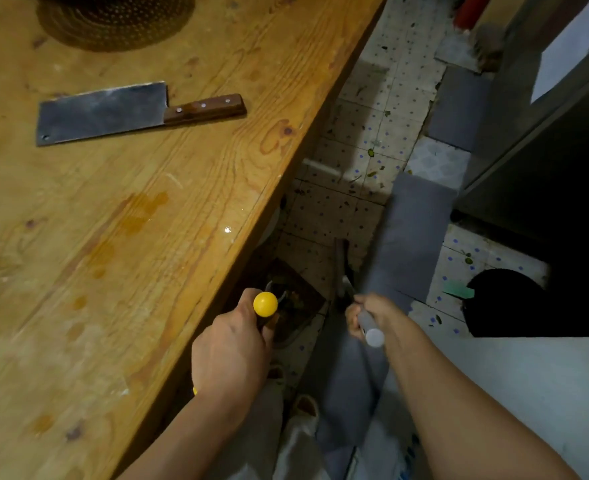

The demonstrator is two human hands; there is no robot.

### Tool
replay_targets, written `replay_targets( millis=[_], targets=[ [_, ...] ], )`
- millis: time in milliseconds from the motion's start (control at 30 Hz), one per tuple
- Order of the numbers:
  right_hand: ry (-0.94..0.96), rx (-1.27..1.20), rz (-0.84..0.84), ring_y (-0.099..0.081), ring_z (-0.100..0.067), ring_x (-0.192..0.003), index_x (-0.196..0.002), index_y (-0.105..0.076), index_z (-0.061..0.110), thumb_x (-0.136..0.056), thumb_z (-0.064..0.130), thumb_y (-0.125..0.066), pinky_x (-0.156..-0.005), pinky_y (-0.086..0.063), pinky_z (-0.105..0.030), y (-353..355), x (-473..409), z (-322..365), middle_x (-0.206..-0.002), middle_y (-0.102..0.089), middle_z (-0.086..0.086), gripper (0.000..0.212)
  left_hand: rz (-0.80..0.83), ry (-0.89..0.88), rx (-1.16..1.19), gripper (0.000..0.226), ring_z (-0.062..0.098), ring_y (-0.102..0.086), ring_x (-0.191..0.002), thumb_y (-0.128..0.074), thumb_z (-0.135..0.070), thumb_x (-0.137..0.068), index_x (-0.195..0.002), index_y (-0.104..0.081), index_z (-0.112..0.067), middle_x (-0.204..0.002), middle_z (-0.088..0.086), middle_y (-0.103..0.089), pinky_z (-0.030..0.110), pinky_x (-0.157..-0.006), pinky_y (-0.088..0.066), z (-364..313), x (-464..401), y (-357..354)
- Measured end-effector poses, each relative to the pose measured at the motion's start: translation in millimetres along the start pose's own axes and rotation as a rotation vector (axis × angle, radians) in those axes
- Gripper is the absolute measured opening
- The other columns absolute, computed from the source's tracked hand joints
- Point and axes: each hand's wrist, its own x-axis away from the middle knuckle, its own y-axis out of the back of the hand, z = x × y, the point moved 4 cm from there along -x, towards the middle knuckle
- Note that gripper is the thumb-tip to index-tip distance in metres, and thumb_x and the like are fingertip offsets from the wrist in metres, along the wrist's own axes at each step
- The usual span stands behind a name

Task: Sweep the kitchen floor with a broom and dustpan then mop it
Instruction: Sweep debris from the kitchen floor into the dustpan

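From the head camera, looking down, the sweeping part of the job looks to be in hand, and mopping has not begun, as far as I can judge.

The left hand (230, 344) has its fingers curled tight around a handle with a yellow ball end (265, 304). Below it, on the floor by the edge of the wooden table (140, 237), sits the dustpan (296, 299), dark and already holding bits of dirt. So this handle seems to belong to the dustpan, and the pan lies straight under the grip, close to the person's feet.

The right hand (372, 315) is wrapped around a grey pole (372, 330). I think this is the broom handle. It runs down and away from the hand to the floor, but the broom head is blurry and I cannot make it out well.

The tiled floor (362, 140) has many little green and dark scraps on it, farther from the person, between the table and the dark cabinet (542, 140).

Next, the broom should reach out to those scraps and pull them toward the pan. The pan must stay flat on the tiles so nothing slips under.

On the table lies a cleaver (102, 114), well apart from the hands.
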Motion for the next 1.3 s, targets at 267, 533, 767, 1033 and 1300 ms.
replay_targets(
  millis=[267, 533, 767, 1033, 1300],
  targets=[
    [0.067, -0.119, 0.148, -0.033, -0.007, -0.021, -0.069, -0.03, 0.017, -0.104, 0.025, -0.028, -0.029, -0.025, -0.007, 8.8, -35.6, 39.6, -0.032, -0.035, 0.003, 0.036, -0.003, 0.043, -0.021, 0.035, 0.009, -0.056, -0.069, -0.053, -0.035, -0.09, -0.12, -0.036, -0.039, -0.081, -0.011, -0.059, 0.023, -0.05, -0.038, 3.7, 7.5, -9.9],
    [0.098, -0.2, 0.108, -0.032, -0.007, -0.022, -0.071, -0.034, 0.016, -0.103, 0.026, -0.03, -0.027, -0.025, -0.008, 37.5, 7.1, 16.0, -0.033, -0.034, 0.003, 0.034, -0.055, 0.022, 0.01, 0.03, 0.01, -0.057, -0.064, -0.053, -0.036, -0.091, -0.118, -0.04, -0.034, -0.079, -0.009, -0.059, 0.034, -0.056, -0.053, -5.3, 17.4, 5.6],
    [-0.083, -0.334, 0.209, -0.036, -0.006, -0.021, -0.065, -0.032, 0.015, -0.102, 0.026, -0.029, -0.03, -0.028, -0.006, 37.0, 34.7, -21.6, -0.032, -0.035, 0.002, 0.039, -0.1, 0.022, 0.022, 0.028, 0.011, -0.055, -0.06, -0.053, -0.035, -0.09, -0.116, -0.043, -0.032, -0.073, -0.009, -0.056, 0.033, -0.052, -0.053, -10.8, 29.0, 15.9],
    [-0.043, -0.357, 0.197, -0.036, -0.005, -0.022, -0.069, -0.033, 0.016, -0.103, 0.025, -0.03, -0.03, -0.028, -0.006, 21.0, -15.2, -27.4, -0.033, -0.036, 0.003, 0.035, -0.087, 0.041, 0.035, 0.028, 0.011, -0.055, -0.06, -0.053, -0.035, -0.09, -0.115, -0.041, -0.034, -0.071, -0.01, -0.054, 0.033, -0.052, -0.052, -2.6, 20.5, 15.8],
    [0.124, -0.286, 0.166, -0.035, -0.006, -0.024, -0.074, -0.035, 0.016, -0.103, 0.026, -0.034, -0.028, -0.029, -0.009, 32.8, -43.1, 15.4, -0.036, -0.039, 0.002, 0.03, -0.085, -0.023, -0.012, 0.027, 0.003, -0.041, -0.05, -0.055, -0.036, -0.09, -0.113, -0.041, -0.036, -0.059, -0.014, -0.04, 0.019, -0.039, -0.026, -2.9, 0.7, 18.3]
  ],
)
